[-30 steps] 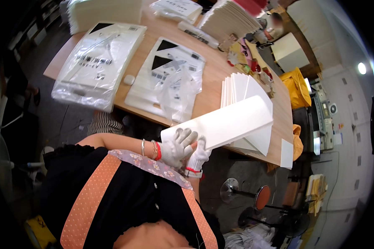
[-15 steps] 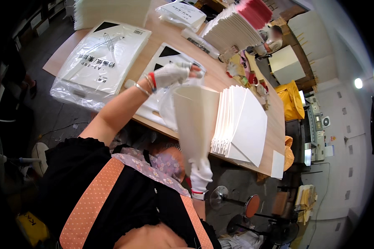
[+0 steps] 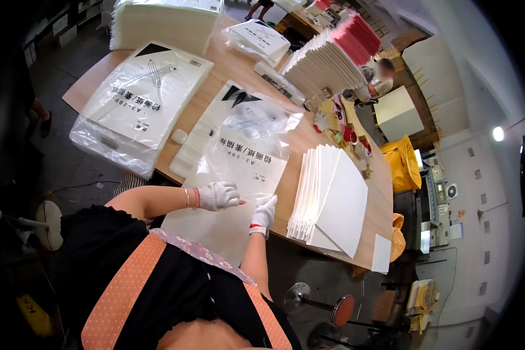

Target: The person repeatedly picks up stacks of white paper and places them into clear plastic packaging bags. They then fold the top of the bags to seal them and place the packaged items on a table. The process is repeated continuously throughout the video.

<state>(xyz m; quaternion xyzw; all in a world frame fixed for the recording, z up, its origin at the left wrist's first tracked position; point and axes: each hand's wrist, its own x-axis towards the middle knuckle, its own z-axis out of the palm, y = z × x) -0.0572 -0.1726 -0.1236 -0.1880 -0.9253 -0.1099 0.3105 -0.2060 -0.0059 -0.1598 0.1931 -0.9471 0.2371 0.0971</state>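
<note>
A clear printed plastic bag [image 3: 246,153] lies on the table before me, with a stack of large white paper [image 3: 207,232] partly inside it. The paper's near end sticks out toward my body, past the table edge. My left hand [image 3: 218,196], in a white glove with a bare fingertip showing, is closed at the bag's near rim, over the paper. Level with it, my gloved right hand [image 3: 263,213] is closed at the right side, where the film wrinkles toward its fingers. Beneath the bag, more printed bags [image 3: 199,135] stick out to the left.
Filled bags [image 3: 131,99] are piled at left, near a small white object [image 3: 179,136]. Fanned white paper stacks [image 3: 332,201] stand at right. Farther back are a tall white pile [image 3: 157,29], a pile with red sheets [image 3: 359,38], and another person [image 3: 382,84]. A round stool [image 3: 343,309] stands right.
My left hand has come down toward me with the bag's rim, over the paper. My right hand has moved up from the paper's near end to its side. The paper now lies flat, partly in the bag.
</note>
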